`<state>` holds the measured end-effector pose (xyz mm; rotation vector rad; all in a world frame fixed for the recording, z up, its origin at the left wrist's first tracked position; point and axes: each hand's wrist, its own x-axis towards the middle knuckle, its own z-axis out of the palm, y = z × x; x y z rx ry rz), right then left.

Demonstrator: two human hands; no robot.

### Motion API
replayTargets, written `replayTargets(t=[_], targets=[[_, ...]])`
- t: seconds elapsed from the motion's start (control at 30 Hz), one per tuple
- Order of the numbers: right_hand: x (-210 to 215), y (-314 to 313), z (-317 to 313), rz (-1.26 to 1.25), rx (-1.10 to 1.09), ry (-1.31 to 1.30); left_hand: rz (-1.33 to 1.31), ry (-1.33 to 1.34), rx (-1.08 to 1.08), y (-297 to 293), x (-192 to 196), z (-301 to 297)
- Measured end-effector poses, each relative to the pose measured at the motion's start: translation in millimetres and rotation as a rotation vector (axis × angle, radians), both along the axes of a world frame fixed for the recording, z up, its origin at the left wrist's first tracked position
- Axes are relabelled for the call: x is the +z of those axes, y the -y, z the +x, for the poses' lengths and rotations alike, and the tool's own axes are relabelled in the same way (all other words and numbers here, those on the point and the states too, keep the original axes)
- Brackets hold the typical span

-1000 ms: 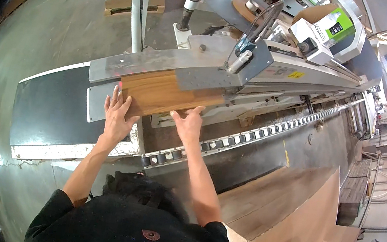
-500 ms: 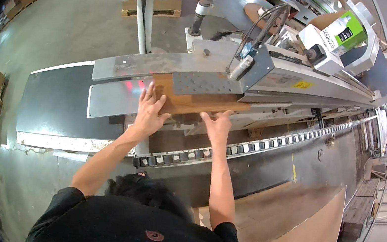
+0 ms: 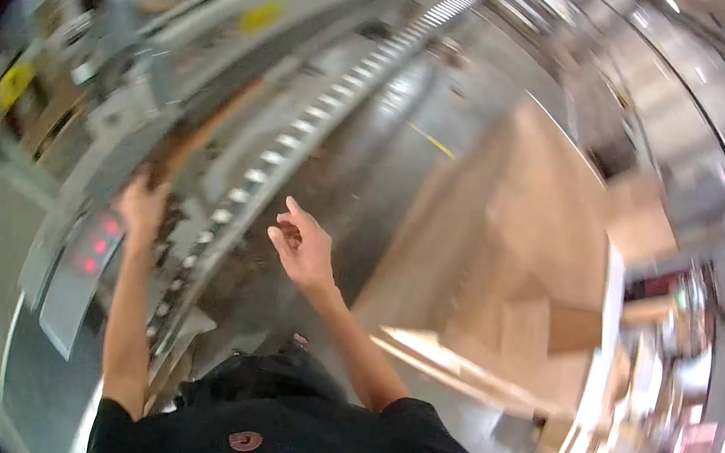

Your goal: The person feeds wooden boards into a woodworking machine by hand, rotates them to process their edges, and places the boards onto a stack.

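The left hand (image 3: pixel 141 205) rests on the near end of a brown wooden board (image 3: pixel 192 140); blur hides whether its fingers clasp it or only press on it. The board lies tilted on the grey metal machine (image 3: pixel 133 98), beside the long roller rail (image 3: pixel 290 145). The right hand (image 3: pixel 303 246) hangs free over the floor, fingers loosely curled, holding nothing. Pale wooden panels (image 3: pixel 510 239) stand to the right.

Black short-sleeved shirt (image 3: pixel 301 447), bare forearms
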<state>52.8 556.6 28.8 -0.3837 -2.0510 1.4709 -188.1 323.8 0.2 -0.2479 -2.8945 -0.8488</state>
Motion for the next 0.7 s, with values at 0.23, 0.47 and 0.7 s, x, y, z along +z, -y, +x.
replayTargets(t=[0.23, 0.47, 0.7], targets=[[63.1, -134.2, 272.2, 0.388, -0.944, 0.008, 0.423, -0.107, -0.494, -24.6, 37.1, 110.7], [51.8, -230.3, 459.1, -0.160, -1.616, -0.089, 0.523, 0.124, -0.574, -42.5, 31.5, 191.2], [31.1, -248.3, 474.5, -0.382, -1.551, 0.139, 0.621, 0.303, -0.600, -36.1, 23.7, 210.3]])
